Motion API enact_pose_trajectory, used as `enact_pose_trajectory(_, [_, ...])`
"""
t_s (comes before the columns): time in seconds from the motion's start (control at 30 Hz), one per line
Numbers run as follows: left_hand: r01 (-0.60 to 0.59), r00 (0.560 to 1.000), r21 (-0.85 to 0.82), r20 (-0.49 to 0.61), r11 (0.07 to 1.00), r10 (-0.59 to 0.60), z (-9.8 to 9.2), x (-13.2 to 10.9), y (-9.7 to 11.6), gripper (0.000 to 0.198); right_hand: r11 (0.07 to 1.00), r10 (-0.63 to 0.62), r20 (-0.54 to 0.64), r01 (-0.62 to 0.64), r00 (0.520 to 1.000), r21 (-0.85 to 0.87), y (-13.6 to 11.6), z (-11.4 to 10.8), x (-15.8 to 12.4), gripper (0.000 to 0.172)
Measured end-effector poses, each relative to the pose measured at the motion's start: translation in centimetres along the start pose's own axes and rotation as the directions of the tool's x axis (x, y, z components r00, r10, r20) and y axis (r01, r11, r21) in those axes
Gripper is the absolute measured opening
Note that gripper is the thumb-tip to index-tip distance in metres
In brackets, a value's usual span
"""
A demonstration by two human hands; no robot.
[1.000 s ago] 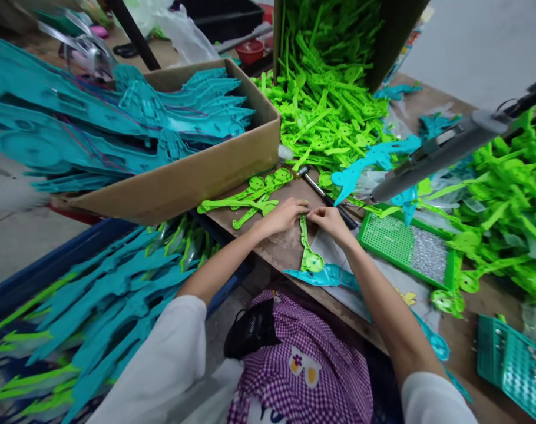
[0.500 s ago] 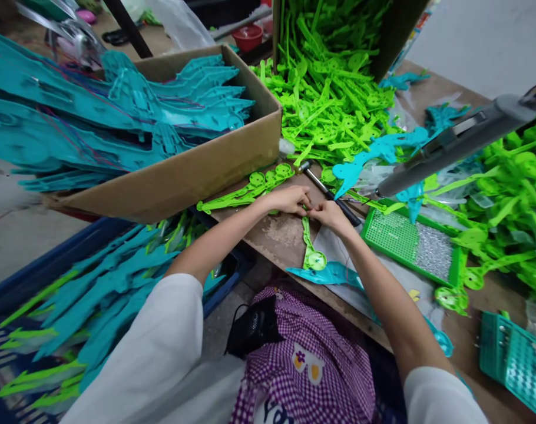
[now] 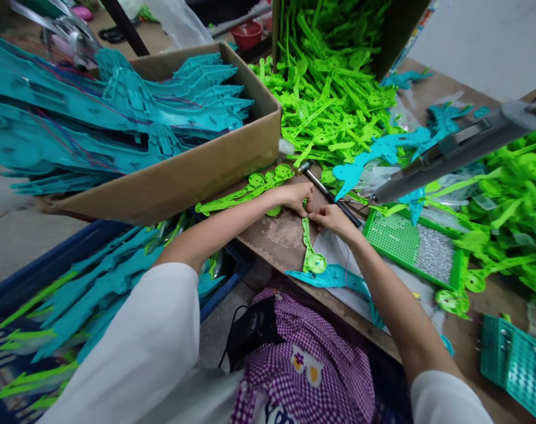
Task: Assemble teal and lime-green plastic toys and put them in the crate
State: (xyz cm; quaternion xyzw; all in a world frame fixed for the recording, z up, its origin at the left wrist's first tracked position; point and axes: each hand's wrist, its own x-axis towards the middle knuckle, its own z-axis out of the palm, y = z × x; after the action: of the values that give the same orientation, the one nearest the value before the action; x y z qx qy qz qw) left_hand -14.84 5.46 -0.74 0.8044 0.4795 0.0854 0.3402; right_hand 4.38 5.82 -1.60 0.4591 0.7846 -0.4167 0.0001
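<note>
A bright green plastic part (image 3: 314, 261) with a round end and a narrow stem stands out on the brown tabletop. My left hand (image 3: 298, 196) is closed, its bent fingers pinching the part's upper end. Close beside it, my right hand (image 3: 334, 219) has thumb and forefinger pressed together at the stem. Anything small between the fingertips is hidden. Below the round end lies a blue plastic piece (image 3: 332, 275) with a thin wire, partly under my right forearm. Just beyond my hands rests a hammer (image 3: 327, 193) with a black handle.
A green tray (image 3: 369, 235) of small metal pins sits right of my hands, under a hanging grey screwdriver (image 3: 449, 154). Green parts (image 3: 325, 112) are heaped behind. A cardboard box (image 3: 184, 176) of blue pieces and a blue crate (image 3: 12, 288) flank my left arm. A teal basket (image 3: 513, 359) stands right.
My left hand has lifted slightly and its fingers have curled more. My right fingertips have parted a little from the left ones, lower along the stem. The green part has hardly moved.
</note>
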Motion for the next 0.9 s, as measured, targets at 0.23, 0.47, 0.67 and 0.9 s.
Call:
enact_pose_trajectory(0.23, [0.028,1.0,0.112,-0.013,0.993,-0.027,0.3,-0.2,0.4,0.019,0.984,0.033,-0.269,-0.079,0.963,-0.161,-1.2,0.3,-2.5,0.03])
enact_pose_trajectory(0.47, [0.011,1.0,0.059,-0.009,0.998,-0.01,0.2,0.5,-0.5,0.022,0.865,-0.157,-0.152,0.061,0.976,-0.499,-4.3,4.5,-4.6,0.027])
enact_pose_trajectory(0.67, [-0.008,0.999,0.063,0.039,0.998,0.005,-0.4,0.4,-0.1,0.026,0.737,-0.151,-0.015,0.102,0.988,-0.668,-4.7,4.9,-4.8,0.035])
enact_pose_trajectory(0.9, [-0.026,1.0,0.139,0.012,0.99,0.024,-0.2,0.1,0.2,0.028,0.949,-0.093,-0.089,0.062,0.992,-0.309,-3.3,3.3,-7.5,0.036])
